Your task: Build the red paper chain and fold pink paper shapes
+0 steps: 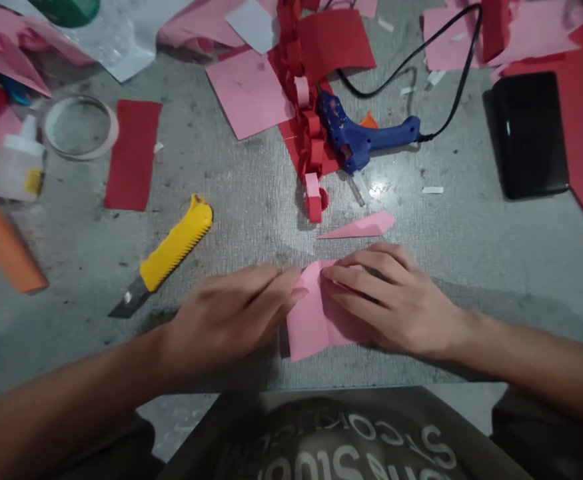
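A creased pink paper sheet (pixel 311 320) lies near the table's front edge, its left part lifted a little from the surface. My left hand (pixel 238 307) pinches the sheet's upper left edge between thumb and fingers. Across the right half, my right hand (pixel 391 297) lies with its fingers stretched out, pressing the paper down. A narrow pointed pink paper piece (pixel 358 227) is just beyond my right fingers. To the left of my left hand rests a yellow utility knife (pixel 176 243) with its blade out.
Beyond my hands are a blue glue gun (pixel 371 133) with a black cord and a red paper chain (pixel 314 140). A black device (pixel 534 137) lies at right. At left are a tape roll (pixel 81 127), a red strip (pixel 134 153), a glue bottle (pixel 16 163) and an orange bar (pixel 4 233).
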{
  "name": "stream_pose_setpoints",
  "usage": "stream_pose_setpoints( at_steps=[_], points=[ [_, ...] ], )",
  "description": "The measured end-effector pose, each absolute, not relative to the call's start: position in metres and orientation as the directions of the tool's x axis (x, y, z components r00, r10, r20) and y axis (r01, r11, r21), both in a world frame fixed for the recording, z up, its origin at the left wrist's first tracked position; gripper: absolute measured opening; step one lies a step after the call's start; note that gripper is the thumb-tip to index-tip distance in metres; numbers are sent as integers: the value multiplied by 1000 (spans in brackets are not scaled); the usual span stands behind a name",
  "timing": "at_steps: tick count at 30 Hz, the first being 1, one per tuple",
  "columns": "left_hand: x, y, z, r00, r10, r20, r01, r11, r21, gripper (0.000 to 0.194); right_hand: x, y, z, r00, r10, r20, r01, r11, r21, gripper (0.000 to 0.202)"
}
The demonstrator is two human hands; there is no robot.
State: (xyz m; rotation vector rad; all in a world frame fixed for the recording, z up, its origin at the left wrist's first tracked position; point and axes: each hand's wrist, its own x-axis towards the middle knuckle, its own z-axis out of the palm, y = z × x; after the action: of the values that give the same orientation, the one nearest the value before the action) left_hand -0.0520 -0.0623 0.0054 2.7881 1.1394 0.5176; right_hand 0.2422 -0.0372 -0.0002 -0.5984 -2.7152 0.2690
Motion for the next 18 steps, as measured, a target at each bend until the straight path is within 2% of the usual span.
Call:
stream_pose_setpoints(
  at_steps=[4,8,13,18],
  points=[
    [-54,-56,13,730,581,359,564,-810,163,22,241,-35,2,-853,450,264,369,878,-305,23],
    [-53,-52,13,766,556,324,523,-831,190,30,242,-34,4,-859,451,242,366,872,-327,23],
    [-54,-51,9,794,528,303,478,-849,225,27,243,-33,4,-859,455,237,367,868,-335,23],
    [-53,-50,6,820,505,268,443,-858,261,31,245,-34,1,-825,494,275,340,822,-456,23]
  ],
)
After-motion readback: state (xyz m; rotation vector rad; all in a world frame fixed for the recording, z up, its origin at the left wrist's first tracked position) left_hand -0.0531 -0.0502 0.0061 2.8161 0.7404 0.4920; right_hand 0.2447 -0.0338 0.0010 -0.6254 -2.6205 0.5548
